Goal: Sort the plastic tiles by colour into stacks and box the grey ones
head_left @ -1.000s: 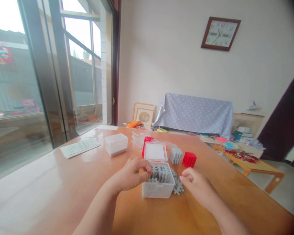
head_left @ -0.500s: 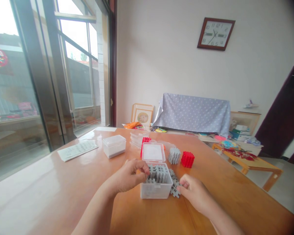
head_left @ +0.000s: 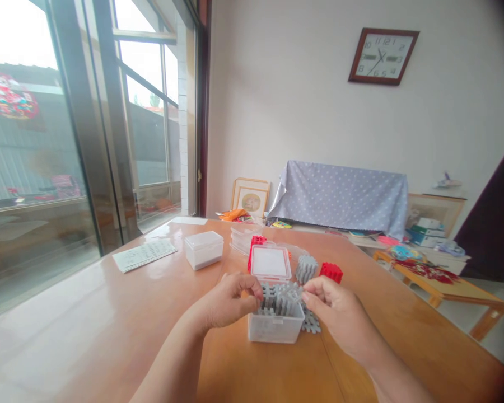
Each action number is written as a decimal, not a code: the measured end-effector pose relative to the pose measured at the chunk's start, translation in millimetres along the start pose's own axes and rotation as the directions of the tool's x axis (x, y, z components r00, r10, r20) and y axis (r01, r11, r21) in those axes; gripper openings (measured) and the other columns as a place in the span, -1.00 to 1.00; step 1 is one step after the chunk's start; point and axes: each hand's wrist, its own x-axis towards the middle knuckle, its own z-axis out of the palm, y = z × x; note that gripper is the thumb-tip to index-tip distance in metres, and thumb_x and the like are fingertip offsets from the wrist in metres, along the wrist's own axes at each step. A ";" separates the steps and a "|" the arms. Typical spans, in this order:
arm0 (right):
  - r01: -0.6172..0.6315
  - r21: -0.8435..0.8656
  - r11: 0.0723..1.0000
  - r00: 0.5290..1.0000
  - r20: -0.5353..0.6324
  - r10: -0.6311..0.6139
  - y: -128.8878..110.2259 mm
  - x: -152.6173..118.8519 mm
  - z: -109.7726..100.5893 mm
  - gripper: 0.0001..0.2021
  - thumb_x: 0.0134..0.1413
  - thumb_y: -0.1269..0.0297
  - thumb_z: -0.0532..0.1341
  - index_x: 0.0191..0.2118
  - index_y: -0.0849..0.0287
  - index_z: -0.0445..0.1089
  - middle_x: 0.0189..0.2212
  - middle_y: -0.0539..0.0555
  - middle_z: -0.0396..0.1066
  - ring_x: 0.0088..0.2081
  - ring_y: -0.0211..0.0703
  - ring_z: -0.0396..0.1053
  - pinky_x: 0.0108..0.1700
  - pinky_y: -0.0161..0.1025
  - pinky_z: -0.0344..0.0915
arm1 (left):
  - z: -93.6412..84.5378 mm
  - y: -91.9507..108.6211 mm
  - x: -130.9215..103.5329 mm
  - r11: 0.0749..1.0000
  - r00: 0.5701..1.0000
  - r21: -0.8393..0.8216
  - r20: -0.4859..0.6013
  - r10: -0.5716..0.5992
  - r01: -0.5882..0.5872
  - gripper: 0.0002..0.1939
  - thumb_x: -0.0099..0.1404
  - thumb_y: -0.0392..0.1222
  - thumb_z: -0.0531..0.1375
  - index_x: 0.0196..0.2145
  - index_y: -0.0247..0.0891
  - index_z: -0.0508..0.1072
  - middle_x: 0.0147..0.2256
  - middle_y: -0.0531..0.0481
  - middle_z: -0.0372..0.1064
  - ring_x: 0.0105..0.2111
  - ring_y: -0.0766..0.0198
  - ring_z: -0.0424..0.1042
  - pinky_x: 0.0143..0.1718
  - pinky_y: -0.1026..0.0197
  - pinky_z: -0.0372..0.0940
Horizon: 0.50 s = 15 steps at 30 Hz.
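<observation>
A clear plastic box (head_left: pixel 276 329) stands on the table with its lid (head_left: pixel 271 263) tipped back. Grey notched interlocking tiles (head_left: pixel 273 299) fill it, several standing on edge. My right hand (head_left: pixel 331 302) pinches a grey notched tile (head_left: pixel 292 292) above the box's right side. At the left rim, my left hand (head_left: pixel 235 299) is closed, thumb and fingertips together beside the tiles inside; what it grips is hidden. More loose grey tiles (head_left: pixel 311 322) lie on the table against the box's right side, partly behind my right hand.
Behind the box stand a grey tile stack (head_left: pixel 306 269), a red stack (head_left: pixel 331 272) and another red stack (head_left: pixel 258 240). To the left are a closed clear box (head_left: pixel 204 250) and printed sheets (head_left: pixel 145 254). Clear plastic containers (head_left: pixel 244 239) sit farther back on the wooden table (head_left: pixel 252 375).
My right hand has risen from the loose tiles beside the box, bringing a grey tile over the box. My left hand stays at the left rim. The view has shifted slightly.
</observation>
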 end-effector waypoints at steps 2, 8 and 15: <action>0.051 -0.076 0.996 0.998 0.034 -0.049 -3.3 5.4 16.1 -0.80 0.16 0.09 0.22 -0.30 0.12 0.42 -0.41 0.00 0.45 -0.35 -0.17 0.38 -0.28 -0.26 0.31 | 0.1 0.8 -0.1 1.000 1.000 -0.006 0.001 0.008 -0.008 -0.88 0.25 -0.24 0.18 -0.32 -0.24 0.54 -0.29 0.01 0.54 -0.25 0.25 0.47 -0.19 0.26 0.32; 0.149 -0.287 0.946 0.984 0.132 -0.115 -1.5 11.4 40.9 -0.88 0.16 0.23 0.19 -0.35 0.08 0.44 -0.43 -0.04 0.47 -0.35 -0.15 0.41 -0.27 -0.26 0.28 | -2.2 3.2 -2.3 0.999 1.000 -0.031 0.020 0.016 -0.015 -0.89 0.25 -0.28 0.18 -0.34 -0.24 0.53 -0.32 0.03 0.54 -0.28 0.26 0.47 -0.21 0.27 0.31; 0.179 -0.399 0.899 0.971 0.219 -0.095 -8.8 11.1 45.7 -0.84 0.20 0.30 0.16 -0.30 0.02 0.51 -0.40 -0.06 0.52 -0.32 -0.14 0.43 -0.24 -0.25 0.24 | -5.3 3.2 -5.9 0.999 1.000 -0.045 -0.010 0.009 -0.009 -0.88 0.29 -0.26 0.17 -0.33 -0.24 0.53 -0.33 0.04 0.53 -0.28 0.26 0.47 -0.22 0.27 0.31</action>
